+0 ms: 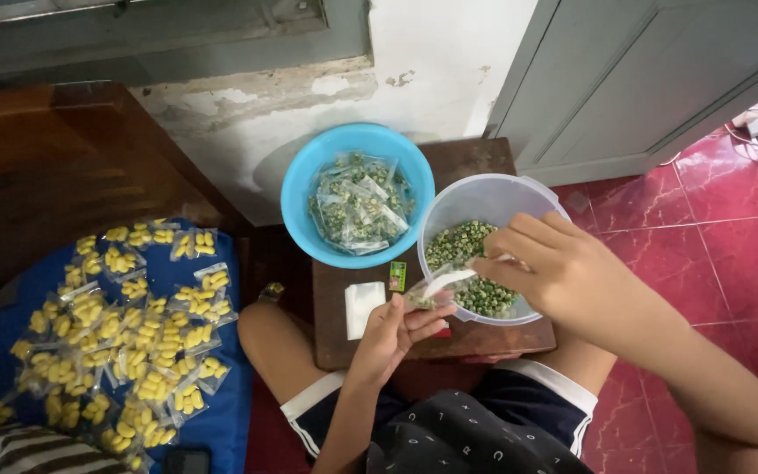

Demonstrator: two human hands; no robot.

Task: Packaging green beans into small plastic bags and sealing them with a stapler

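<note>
My left hand [394,331] holds a small clear plastic bag [427,294] at the near rim of a clear plastic container [458,204] holding green peas [471,254]. My right hand [547,263] reaches over that container with a white scoop [449,281] pinched in its fingers, its tip at the mouth of the bag. A blue bowl [309,189] to the left is filled with small sealed bags of green peas [361,204]. Both vessels stand on a small dark wooden stool [335,338] between my knees.
A stack of flat empty clear bags [361,307] and a small green object [397,276] lie on the stool. To the left, many small bags of yellow snacks [129,333] are spread on a blue cloth [221,412]. Red tiled floor [712,254] lies to the right, a white wall behind.
</note>
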